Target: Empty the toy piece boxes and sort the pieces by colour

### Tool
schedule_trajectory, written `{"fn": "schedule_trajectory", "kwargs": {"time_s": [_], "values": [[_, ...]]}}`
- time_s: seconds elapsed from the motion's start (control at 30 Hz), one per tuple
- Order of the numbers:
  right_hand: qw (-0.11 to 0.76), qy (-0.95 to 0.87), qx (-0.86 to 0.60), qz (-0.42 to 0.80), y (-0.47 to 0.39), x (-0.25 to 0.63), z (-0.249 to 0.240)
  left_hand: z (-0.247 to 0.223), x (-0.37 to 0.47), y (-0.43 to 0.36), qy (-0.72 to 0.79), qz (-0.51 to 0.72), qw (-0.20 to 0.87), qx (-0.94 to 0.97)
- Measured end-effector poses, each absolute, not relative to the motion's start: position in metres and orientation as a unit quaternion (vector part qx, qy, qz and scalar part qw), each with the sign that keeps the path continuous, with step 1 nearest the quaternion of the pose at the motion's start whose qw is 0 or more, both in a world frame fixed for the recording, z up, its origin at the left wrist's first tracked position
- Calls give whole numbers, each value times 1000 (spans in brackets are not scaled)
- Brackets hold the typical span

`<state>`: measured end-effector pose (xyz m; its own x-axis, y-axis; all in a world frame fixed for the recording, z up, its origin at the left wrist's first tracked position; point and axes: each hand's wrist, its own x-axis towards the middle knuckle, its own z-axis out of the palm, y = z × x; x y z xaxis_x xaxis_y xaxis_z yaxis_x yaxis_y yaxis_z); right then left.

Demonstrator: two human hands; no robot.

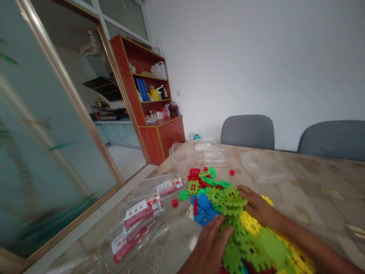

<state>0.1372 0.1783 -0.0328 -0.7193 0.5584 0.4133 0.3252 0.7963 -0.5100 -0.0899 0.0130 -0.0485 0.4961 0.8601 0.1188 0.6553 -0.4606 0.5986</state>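
Note:
A heap of plastic interlocking pieces lies on the table (308, 179). Light green pieces (251, 247) cover the near part, with blue gear-shaped pieces (203, 207) on the left and yellow ones (252, 223) on the right. My left hand (211, 243) rests on the heap's near left side, its fingers apart on the green pieces. On the far right side, my right hand (256, 205) reaches against a raised cluster of green pieces (232, 199); its fingertips are partly hidden behind them. Small red blocks (175, 203) sit apart from the heap.
Clear plastic packages with red-and-white labels (142, 209) lie left of the heap. Transparent containers (215, 156) stand behind it, and a clear bag (264, 167) lies at the back right. Two grey chairs (247, 131) are across the table.

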Motion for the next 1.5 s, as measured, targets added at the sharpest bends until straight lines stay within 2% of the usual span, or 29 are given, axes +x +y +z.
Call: {"fn": "schedule_trajectory", "kwargs": {"time_s": [0.17, 0.27, 0.37, 0.47, 0.7, 0.87, 1.03, 1.2, 1.5], "values": [[272, -891, -287, 224, 142, 174, -23, -38, -78, 6, 441, 194, 273, 833], [273, -858, -350, 260, 132, 189, -10, -25, -95, -1, 441, 211, 237, 840], [315, -828, -395, 243, 140, 191, 6, -7, -119, -7, 531, 207, 175, 803], [343, -841, -377, 181, 159, 174, 21, 14, -136, -9, 645, 144, 152, 735], [252, -922, -249, 155, 195, 85, 32, 54, -149, -4, 691, 24, 93, 716], [153, -959, -200, 132, 211, 20, 27, 57, -159, 7, 707, -8, 62, 705], [90, -972, -190, 105, 221, -21, 24, 56, -157, 12, 702, -46, 76, 707], [59, -974, -196, 96, 220, -17, 19, 54, -154, 13, 695, -19, 79, 715], [65, -972, -194, 118, 191, 48, 16, 52, -138, 4, 645, 49, 126, 752]]}}
